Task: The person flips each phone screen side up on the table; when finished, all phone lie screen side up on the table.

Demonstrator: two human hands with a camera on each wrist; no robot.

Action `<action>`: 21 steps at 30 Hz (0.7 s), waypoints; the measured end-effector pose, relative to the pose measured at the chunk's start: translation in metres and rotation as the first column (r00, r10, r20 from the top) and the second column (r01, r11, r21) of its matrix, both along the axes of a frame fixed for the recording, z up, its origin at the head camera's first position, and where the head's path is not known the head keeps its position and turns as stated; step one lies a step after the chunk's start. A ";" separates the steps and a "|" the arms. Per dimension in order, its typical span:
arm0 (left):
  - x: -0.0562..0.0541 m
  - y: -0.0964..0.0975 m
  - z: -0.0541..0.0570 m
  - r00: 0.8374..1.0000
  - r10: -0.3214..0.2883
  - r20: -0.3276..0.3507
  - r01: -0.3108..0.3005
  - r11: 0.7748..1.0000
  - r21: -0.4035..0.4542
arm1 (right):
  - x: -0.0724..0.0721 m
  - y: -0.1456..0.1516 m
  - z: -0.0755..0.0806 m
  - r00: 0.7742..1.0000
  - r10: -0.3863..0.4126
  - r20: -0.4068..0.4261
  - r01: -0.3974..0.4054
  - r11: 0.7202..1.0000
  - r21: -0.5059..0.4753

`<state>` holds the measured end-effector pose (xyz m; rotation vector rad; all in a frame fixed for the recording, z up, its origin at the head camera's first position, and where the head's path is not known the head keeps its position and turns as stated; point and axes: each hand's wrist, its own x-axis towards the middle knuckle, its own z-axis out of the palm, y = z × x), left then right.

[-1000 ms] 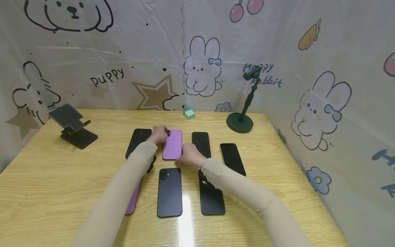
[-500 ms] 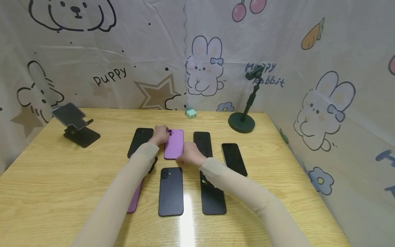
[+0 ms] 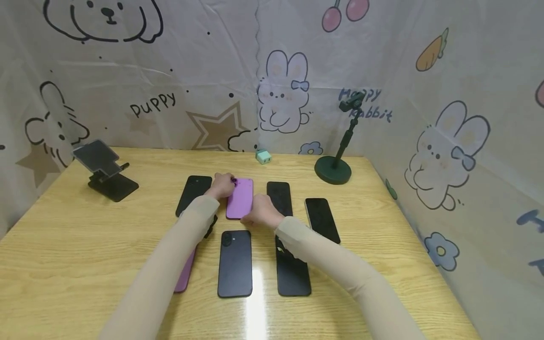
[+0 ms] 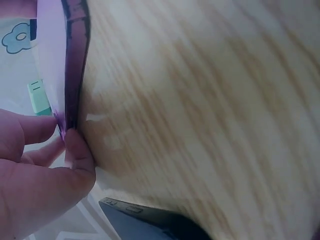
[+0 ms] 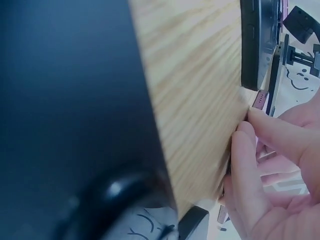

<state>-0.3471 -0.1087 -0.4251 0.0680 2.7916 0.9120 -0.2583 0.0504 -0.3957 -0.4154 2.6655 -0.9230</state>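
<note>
A purple phone (image 3: 240, 198) lies back up on the wooden table, in the middle of the far row. My left hand (image 3: 221, 185) pinches its far left corner by the camera; in the left wrist view the thumb and fingertips (image 4: 80, 157) close on the phone's edge (image 4: 74, 65). At the near right corner, my right hand (image 3: 262, 212) grips the same phone, fingers (image 5: 245, 165) bunched along its edge. A black phone (image 3: 193, 194) lies just left of my left hand, and another black phone (image 3: 279, 197) lies right of my right hand.
Nearer me lie a dark blue phone (image 3: 235, 264), a black phone (image 3: 294, 276) and a purple phone (image 3: 185, 274) partly under my left sleeve. Farther right is another black phone (image 3: 323, 219). A black stand (image 3: 111, 184), a green charger (image 3: 263, 157) and a dark green stand (image 3: 333, 170) stand behind.
The head view has swung slightly left, so the scene sits a little farther right. Both hands stay at the corners of the purple phone, which keeps its place on the table.
</note>
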 end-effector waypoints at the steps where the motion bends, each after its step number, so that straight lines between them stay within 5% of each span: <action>1: -0.009 -0.002 -0.008 1.000 0.000 0.005 0.000 1.000 -0.003 | 0.000 0.000 0.000 1.000 -0.007 0.006 0.007 1.000 0.000; 3: -0.027 -0.007 -0.026 1.000 0.000 0.016 0.000 1.000 -0.011 | 0.000 0.000 0.001 0.999 -0.023 0.029 0.024 1.000 -0.013; 5: -0.045 -0.012 -0.051 0.998 0.004 -0.061 -0.006 1.000 -0.019 | 0.001 0.000 0.002 0.998 -0.031 0.049 0.032 0.999 -0.022; 10: -0.006 -0.001 -0.006 0.998 0.057 -0.008 -0.057 0.997 0.046 | 0.001 0.000 0.003 0.996 -0.037 0.080 0.040 0.998 -0.041; 12: 0.018 0.005 0.023 0.995 0.075 0.070 -0.081 0.994 0.080 | 0.001 0.000 0.003 0.995 -0.045 0.094 0.050 0.997 -0.052; 21: 0.017 0.003 0.021 0.998 0.056 0.001 -0.055 0.992 0.117 | 0.000 0.004 0.001 0.995 -0.054 0.086 0.057 0.998 -0.034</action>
